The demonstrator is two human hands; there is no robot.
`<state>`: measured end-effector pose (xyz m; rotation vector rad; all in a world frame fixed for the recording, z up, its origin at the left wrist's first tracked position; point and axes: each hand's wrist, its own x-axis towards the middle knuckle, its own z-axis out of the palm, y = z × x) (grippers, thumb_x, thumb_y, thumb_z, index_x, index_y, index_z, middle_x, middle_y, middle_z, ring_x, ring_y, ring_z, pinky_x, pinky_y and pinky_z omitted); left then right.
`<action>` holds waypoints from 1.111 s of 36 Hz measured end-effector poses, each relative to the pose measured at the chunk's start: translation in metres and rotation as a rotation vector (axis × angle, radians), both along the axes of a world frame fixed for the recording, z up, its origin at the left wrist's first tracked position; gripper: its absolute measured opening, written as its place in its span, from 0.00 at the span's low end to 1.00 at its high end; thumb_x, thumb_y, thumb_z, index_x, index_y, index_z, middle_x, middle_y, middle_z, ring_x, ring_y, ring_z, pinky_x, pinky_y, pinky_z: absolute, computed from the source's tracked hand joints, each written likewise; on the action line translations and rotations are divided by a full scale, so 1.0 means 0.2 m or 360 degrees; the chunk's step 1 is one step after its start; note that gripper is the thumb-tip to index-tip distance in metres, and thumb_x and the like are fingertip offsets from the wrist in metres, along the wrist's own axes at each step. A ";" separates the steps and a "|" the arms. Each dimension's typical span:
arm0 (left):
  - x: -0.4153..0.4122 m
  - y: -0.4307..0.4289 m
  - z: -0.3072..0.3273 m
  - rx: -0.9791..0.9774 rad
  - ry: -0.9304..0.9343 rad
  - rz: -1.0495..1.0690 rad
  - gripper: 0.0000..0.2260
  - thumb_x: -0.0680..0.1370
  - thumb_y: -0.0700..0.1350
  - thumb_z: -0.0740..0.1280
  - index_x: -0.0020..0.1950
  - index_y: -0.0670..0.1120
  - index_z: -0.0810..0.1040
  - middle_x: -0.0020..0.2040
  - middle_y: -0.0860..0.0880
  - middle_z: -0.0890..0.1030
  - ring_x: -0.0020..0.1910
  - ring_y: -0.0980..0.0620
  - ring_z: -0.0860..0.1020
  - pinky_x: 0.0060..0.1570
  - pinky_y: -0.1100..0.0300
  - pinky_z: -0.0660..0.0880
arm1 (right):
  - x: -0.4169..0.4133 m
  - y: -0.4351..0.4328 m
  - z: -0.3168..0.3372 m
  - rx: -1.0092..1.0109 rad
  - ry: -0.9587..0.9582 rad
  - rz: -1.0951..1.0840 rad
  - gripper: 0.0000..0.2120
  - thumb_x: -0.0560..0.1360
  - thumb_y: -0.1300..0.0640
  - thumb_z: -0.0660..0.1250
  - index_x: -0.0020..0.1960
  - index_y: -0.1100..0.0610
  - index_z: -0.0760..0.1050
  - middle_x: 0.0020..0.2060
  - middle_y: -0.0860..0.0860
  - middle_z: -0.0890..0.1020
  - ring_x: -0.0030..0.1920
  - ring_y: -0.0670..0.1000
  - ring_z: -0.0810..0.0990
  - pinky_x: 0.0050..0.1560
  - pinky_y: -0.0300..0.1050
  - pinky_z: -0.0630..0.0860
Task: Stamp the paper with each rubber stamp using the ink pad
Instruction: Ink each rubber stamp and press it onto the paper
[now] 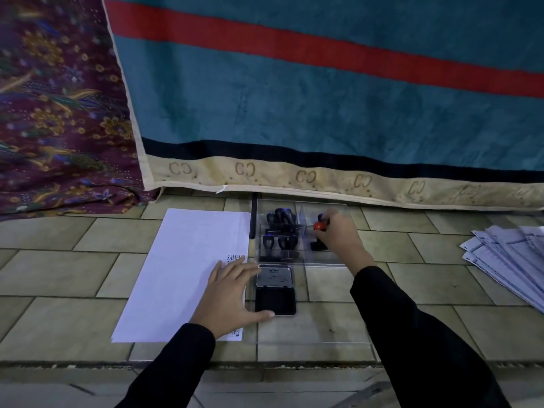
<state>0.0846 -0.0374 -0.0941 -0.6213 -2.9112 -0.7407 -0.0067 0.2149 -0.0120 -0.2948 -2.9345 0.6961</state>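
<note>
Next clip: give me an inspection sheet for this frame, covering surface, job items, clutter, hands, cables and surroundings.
Surface: tiled floor.
Job's things: white paper with stamp marks near its right edge; open ink pad; black-handled stamps in a clear tray.
Clutter: stack of printed sheets at right.
Hands: left hand flat on the paper; right hand grips a red-knobbed stamp in the tray.
Cables: nothing seen.
Surroundings: teal red-striped blanket; purple floral cloth.

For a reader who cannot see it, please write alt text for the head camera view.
A person's right hand grips a red-knobbed rubber stamp inside a clear plastic tray of dark-handled stamps, while the left hand presses flat on a white paper sheet. An open black ink pad lies between them on the tiled floor.
</note>
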 end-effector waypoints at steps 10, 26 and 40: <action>0.00 -0.01 -0.03 0.0082 0.0004 -0.0011 0.39 0.62 0.79 0.60 0.67 0.60 0.69 0.72 0.65 0.63 0.74 0.64 0.52 0.76 0.51 0.44 | 0.19 -0.07 0.14 -0.0029 0.0354 0.0124 0.12 0.71 0.57 0.72 0.52 0.58 0.76 0.48 0.56 0.79 0.46 0.54 0.79 0.45 0.47 0.79; 0.00 -0.01 -0.02 0.0117 -0.0006 -0.0020 0.39 0.62 0.78 0.63 0.67 0.59 0.69 0.72 0.65 0.65 0.74 0.63 0.54 0.75 0.52 0.44 | 0.55 -0.30 0.03 -0.0288 -0.0029 0.0789 0.13 0.71 0.59 0.72 0.55 0.57 0.79 0.51 0.54 0.82 0.48 0.50 0.81 0.54 0.41 0.78; 0.01 0.00 0.00 0.0142 -0.0032 -0.0013 0.39 0.61 0.76 0.65 0.68 0.60 0.69 0.72 0.65 0.64 0.75 0.62 0.54 0.75 0.54 0.43 | 0.57 -0.32 0.03 -0.0160 0.0041 0.0926 0.14 0.71 0.57 0.72 0.56 0.57 0.80 0.49 0.54 0.81 0.49 0.52 0.80 0.54 0.48 0.78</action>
